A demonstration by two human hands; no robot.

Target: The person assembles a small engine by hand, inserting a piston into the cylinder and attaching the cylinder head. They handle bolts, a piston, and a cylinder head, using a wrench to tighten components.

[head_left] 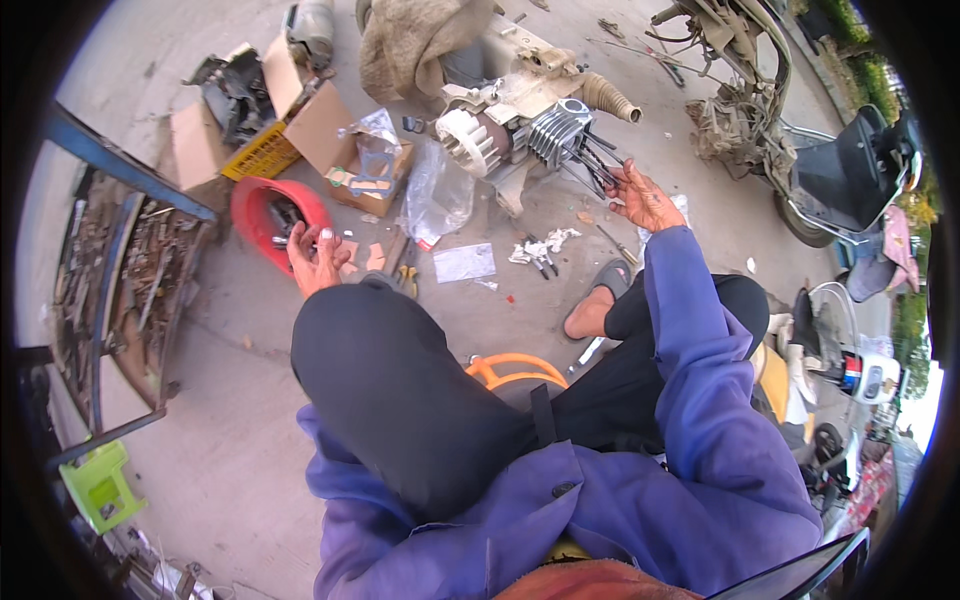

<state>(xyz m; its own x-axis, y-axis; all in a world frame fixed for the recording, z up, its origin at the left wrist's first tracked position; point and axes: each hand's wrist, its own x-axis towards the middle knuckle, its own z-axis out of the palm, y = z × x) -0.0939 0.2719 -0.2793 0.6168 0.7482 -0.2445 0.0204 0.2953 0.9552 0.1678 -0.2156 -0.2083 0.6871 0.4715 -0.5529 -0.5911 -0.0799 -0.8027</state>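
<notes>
My left hand (316, 262) is at the near right rim of a red basin (243, 212), fingers bent and apart, with nothing visible between them. Dark and metal parts (286, 214) lie inside the basin, partly hidden. My right hand (646, 200) reaches to the engine, its fingers closed around the ends of long studs and a dark strand; what exactly they grip is too small to tell. From the engine (516, 132) juts a finned cylinder (557, 135), with the studs (590, 162) sticking out toward my right hand. A white fan wheel (468, 143) sits on the engine's left.
Beyond the basin stand an open cardboard box (350, 160) with gaskets and a yellow crate (262, 150). A plastic bag (437, 190), pliers (408, 280) and crumpled tissue (543, 247) lie on the ground. A metal tool rack (130, 290) is at left, a dismantled scooter (745, 120) at right.
</notes>
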